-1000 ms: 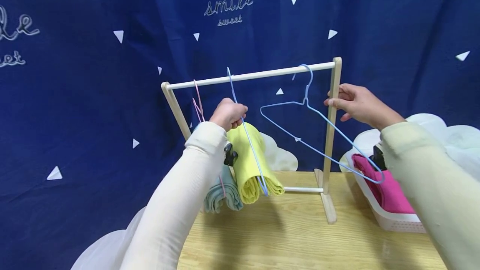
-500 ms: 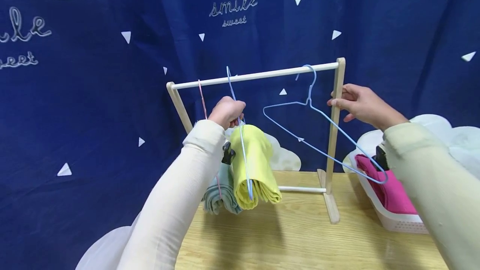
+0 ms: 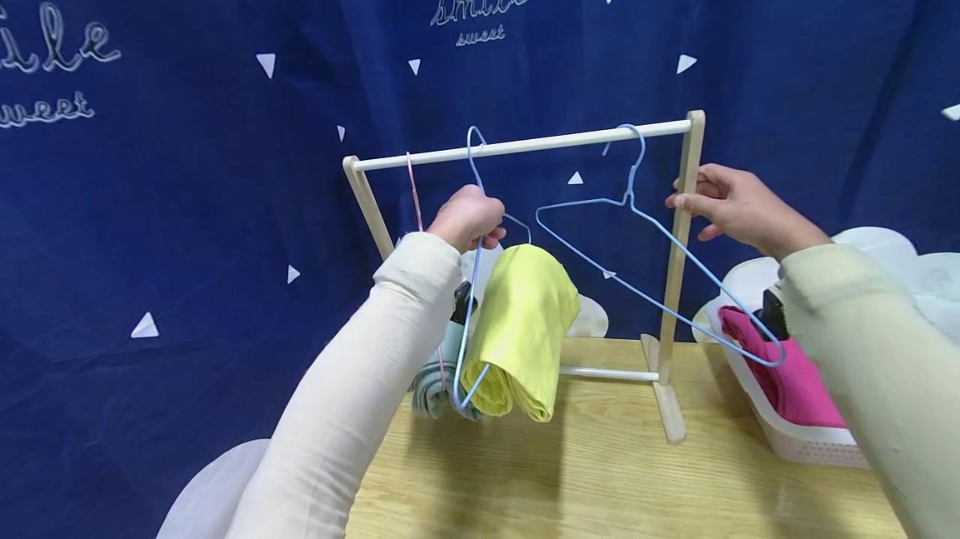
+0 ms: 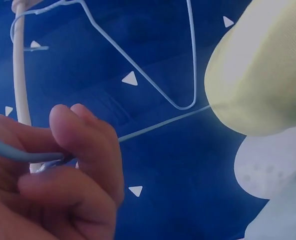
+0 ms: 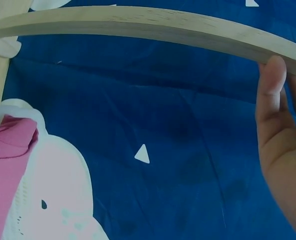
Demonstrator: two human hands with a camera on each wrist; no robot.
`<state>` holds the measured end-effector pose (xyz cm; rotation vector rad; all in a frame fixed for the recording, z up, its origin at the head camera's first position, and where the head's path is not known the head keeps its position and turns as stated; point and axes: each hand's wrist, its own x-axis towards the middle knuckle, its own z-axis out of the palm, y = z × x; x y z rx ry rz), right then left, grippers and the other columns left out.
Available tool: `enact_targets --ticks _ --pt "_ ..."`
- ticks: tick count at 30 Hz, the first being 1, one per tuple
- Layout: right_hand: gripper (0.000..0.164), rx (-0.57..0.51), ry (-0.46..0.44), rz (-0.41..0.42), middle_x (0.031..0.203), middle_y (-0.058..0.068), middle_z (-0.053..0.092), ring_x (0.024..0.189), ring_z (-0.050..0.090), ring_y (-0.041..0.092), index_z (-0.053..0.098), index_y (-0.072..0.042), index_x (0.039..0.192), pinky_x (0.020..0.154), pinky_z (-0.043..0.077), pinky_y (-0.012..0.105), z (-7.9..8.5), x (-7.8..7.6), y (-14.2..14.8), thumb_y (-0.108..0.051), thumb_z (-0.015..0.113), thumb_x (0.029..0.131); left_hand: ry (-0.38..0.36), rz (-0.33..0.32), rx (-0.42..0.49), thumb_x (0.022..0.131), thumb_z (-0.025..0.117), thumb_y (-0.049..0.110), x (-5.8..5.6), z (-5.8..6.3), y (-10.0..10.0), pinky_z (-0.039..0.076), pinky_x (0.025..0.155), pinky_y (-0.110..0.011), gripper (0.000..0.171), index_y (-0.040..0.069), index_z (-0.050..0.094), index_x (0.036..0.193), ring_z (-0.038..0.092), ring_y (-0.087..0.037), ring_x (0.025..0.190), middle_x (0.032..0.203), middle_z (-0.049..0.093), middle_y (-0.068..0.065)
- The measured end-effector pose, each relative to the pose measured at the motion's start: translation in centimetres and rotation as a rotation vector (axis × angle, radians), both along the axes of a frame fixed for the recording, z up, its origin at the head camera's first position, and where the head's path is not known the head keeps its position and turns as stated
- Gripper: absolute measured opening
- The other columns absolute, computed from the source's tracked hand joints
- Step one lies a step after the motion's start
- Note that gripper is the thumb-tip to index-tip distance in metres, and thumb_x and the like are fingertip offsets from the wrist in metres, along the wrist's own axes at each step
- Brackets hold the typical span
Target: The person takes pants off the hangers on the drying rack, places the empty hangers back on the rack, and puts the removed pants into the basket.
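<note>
My left hand [image 3: 471, 218] grips a light blue wire hanger [image 3: 456, 382] just under its hook, which loops over the white rail [image 3: 540, 144] of a small wooden rack. A folded yellow cloth [image 3: 528, 322] drapes over that hanger's lower bar. In the left wrist view, curled fingers [image 4: 95, 150] wrap the hanger's wire. At the rack's right end, my right hand [image 3: 731, 204] pinches the upright wooden post [image 3: 677, 272], thumb on the near side. Between the hands hangs a bare blue hanger [image 3: 628, 189].
Left of the yellow cloth, a pink hanger [image 3: 415, 189] bears a grey-green cloth [image 3: 430, 389], partly hidden by my left arm. A light basket [image 3: 821, 449] with magenta cloth [image 3: 802, 389] stands right on the wooden table [image 3: 600, 472]. A blue curtain [image 3: 225, 272] hangs behind.
The left hand has turned the hanger, so its near end swings left and the yellow cloth shows more of its side. The right hand keeps its hold on the post. The view has shifted slightly.
</note>
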<state>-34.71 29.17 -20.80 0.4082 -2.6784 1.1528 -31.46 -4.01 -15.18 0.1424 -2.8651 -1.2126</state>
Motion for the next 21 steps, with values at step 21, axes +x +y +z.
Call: enact_targets --ticks 21 --pt "0.062 0.0 0.001 0.011 0.143 0.026 0.052 0.12 0.057 0.042 0.038 -0.003 0.143 0.079 0.058 0.035 -0.2 -0.1 -0.1 -0.048 0.047 0.101 -0.133 -0.116 0.085 0.1 0.048 0.005 1.4 1.9 -1.5 0.024 0.04 -0.017 0.017 0.001 0.051 0.083 0.062 -0.007 0.043 0.051 0.06 -0.001"
